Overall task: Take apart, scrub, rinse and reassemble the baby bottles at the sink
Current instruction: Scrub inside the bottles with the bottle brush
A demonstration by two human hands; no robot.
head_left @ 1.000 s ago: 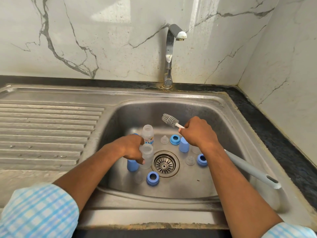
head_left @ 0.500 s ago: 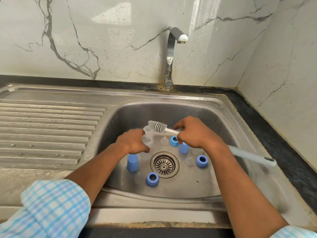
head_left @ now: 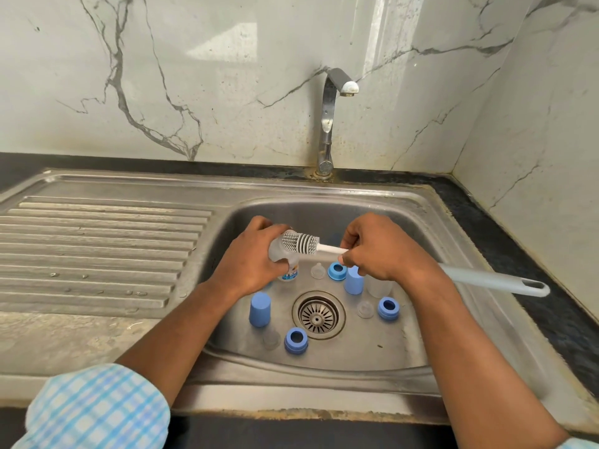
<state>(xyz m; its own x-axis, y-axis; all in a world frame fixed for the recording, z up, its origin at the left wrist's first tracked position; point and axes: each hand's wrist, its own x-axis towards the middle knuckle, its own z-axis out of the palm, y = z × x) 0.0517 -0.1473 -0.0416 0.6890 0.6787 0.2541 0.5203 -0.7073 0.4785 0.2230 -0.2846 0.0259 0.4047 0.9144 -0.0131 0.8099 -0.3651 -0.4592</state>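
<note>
Sink [head_left: 324,396]: stainless steel, one basin, ribbed drainboard [head_left: 97,247] to its left, set in a dark bench [head_left: 505,228]. Tap [head_left: 327,124] at the back edge, before a veined marble wall [head_left: 194,76].

Left hand [head_left: 252,260]: fingers curled round a clear bottle [head_left: 275,252], held tilted above the basin floor.

Right hand [head_left: 379,251]: fingers closed on the white neck of a bottle brush [head_left: 299,244]. The grey bristle head lies against the held bottle's upper end; whether it is inside the mouth cannot be told. The grey handle runs out to the right over the basin's edge.

Second bottle [head_left: 290,274]: printed label, standing on the basin floor just beyond the left hand, mostly hidden.

Third bottle [head_left: 377,286]: clear, standing under the right wrist, partly hidden.

Blue caps [head_left: 260,309]: two, upright on the basin floor. One is left of the drain strainer [head_left: 318,314]; the other cap [head_left: 353,280] is just beside the third bottle.

Blue collar rings [head_left: 337,271]: three, open side up, placed behind, right of and in front of the strainer.

Clear teats [head_left: 317,271]: three, one just left of each ring.

Sleeve [head_left: 97,409]: blue and white check, on the left arm.
</note>
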